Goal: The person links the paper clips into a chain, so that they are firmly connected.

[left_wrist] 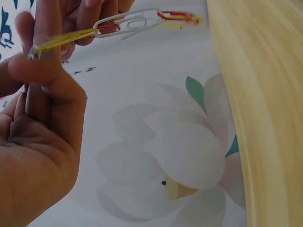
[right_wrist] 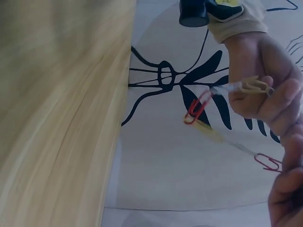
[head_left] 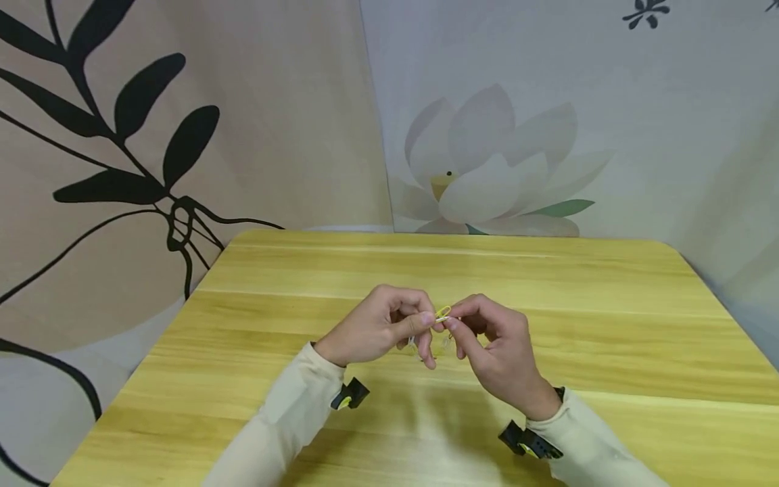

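Note:
Both hands meet over the table. My left hand (head_left: pixel 395 321) pinches a looped yellow paper clip (head_left: pixel 443 311) between thumb and index finger, and a white clip lies against it. My right hand (head_left: pixel 496 345) pinches at the same spot with thumb and index finger. A chain of linked paper clips hangs beneath the fingers. In the left wrist view it shows a yellow clip (left_wrist: pixel 71 38), a white clip (left_wrist: pixel 106 29) and a red clip (left_wrist: pixel 177 16). The right wrist view shows a red clip (right_wrist: pixel 199 109) low in the sagging chain and another red clip (right_wrist: pixel 268 162) at the right fingers.
The wooden table (head_left: pixel 274 270) spreads beneath both hands. Behind it hangs a cloth backdrop (head_left: pixel 304 101) printed with dark leaves and a pale lotus. Black devices (head_left: pixel 349 393) are strapped at both wrists over light sleeves.

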Demonstrator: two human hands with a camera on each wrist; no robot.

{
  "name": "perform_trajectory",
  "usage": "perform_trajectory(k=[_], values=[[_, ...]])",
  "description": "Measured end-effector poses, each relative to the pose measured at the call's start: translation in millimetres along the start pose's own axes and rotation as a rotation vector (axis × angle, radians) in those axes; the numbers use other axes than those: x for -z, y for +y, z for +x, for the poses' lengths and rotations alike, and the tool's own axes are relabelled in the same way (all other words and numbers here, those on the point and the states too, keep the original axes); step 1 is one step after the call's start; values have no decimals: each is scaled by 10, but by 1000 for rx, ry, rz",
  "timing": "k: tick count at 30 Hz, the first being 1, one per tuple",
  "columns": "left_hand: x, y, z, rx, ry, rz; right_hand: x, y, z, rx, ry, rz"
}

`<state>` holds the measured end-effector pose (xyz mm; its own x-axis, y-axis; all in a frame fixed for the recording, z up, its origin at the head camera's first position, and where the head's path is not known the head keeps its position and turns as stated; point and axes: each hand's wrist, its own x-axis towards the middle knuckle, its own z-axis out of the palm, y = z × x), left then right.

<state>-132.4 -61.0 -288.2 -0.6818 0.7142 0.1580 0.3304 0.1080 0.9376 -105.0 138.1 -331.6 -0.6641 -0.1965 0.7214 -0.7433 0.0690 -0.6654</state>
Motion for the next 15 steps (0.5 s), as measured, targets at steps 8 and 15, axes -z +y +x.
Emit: perform_trajectory(k=[8, 15], values=[[-5, -22, 23, -9, -41, -41, -4, 28, 37, 99, 45, -82], [10, -42, 0, -33, -90, -78, 18, 23, 52, 114, 48, -69]])
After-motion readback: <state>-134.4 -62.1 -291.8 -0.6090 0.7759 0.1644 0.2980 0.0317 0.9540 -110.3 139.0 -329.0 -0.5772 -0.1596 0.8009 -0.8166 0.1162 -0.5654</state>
